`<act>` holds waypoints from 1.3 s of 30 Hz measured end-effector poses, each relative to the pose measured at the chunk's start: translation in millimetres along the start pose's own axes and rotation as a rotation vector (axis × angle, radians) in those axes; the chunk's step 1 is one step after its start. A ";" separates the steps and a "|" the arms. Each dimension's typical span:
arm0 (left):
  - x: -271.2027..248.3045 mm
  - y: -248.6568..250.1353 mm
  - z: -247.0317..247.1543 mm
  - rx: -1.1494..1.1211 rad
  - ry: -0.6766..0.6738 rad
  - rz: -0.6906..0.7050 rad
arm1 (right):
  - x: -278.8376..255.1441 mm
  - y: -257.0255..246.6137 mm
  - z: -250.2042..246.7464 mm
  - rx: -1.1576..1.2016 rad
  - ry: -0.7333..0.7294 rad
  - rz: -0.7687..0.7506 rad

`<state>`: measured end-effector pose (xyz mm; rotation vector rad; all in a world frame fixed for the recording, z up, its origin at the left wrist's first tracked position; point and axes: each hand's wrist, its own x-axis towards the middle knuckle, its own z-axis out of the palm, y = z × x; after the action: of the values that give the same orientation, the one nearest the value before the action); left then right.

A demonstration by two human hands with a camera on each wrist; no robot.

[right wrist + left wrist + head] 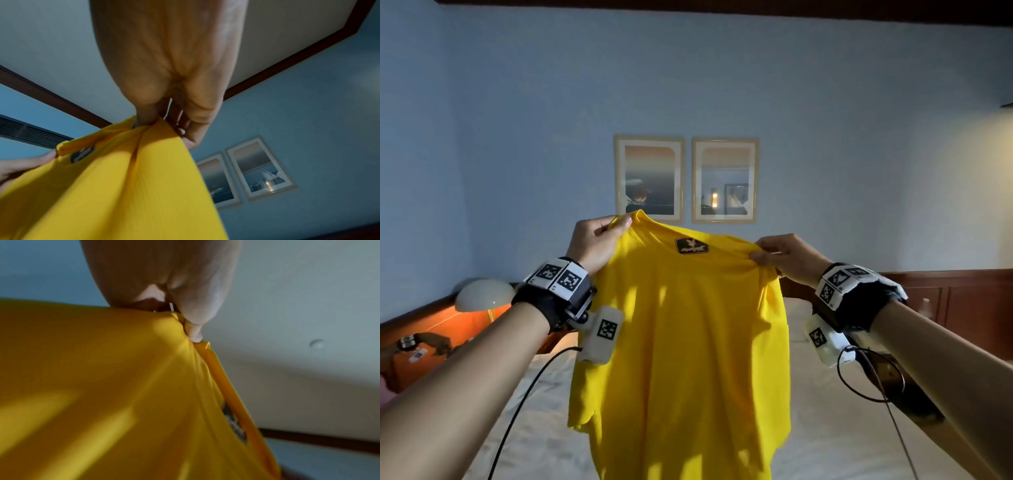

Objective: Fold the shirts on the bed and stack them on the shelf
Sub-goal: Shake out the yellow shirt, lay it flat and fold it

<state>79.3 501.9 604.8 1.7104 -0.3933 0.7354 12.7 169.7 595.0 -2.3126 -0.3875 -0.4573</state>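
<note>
Gripping a yellow T-shirt (681, 342) at the two shoulders, up in the air between both wrists. Left hand (594, 245) pinching the shoulder seam just left of the collar, thumb on the near face; the left wrist view shows the cloth bunched under the thumb (195, 331). Right hand (787, 255) pinching the opposite shoulder, fingers curled round a gather of fabric (144, 128). Hanging free below the hands, dark neck label (691, 246) facing back toward the head, hem out of view at the bottom.

Best done now, as a judgement: pull the hands apart until the top edge runs level and taut, shake once to drop the creases, then lower flat onto the white bed (835, 428) beneath, label side down or up as preferred, keeping both pinches until the body lies smooth. Beyond the hands, two framed pictures (686, 180) on the blue wall; no shelf in view.
</note>
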 end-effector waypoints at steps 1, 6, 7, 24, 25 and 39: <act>0.0 0.5 -1.9 0.032 -0.017 0.031 | 1.7 -2.5 1.0 -0.014 0.023 -0.017; 6.2 5.6 -13.3 0.101 0.019 0.127 | 4.5 -19.3 8.1 0.040 0.140 -0.056; 8.0 8.0 -15.1 0.115 0.035 0.121 | 2.8 -21.6 8.6 0.035 0.117 -0.058; 20.1 11.9 -39.9 0.418 -0.220 0.220 | 14.0 -9.2 -11.5 -0.046 0.394 -0.055; 18.8 9.1 -42.4 0.471 -0.259 0.211 | 13.1 -8.0 -14.3 -0.114 0.393 -0.040; -24.4 -75.7 -46.2 0.327 -0.223 0.180 | -4.6 22.5 -0.4 -0.394 0.237 0.101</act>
<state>95.1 563.6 538.5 2.0948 -0.6131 0.7723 17.6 153.4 579.6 -2.5991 -0.0667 -0.8067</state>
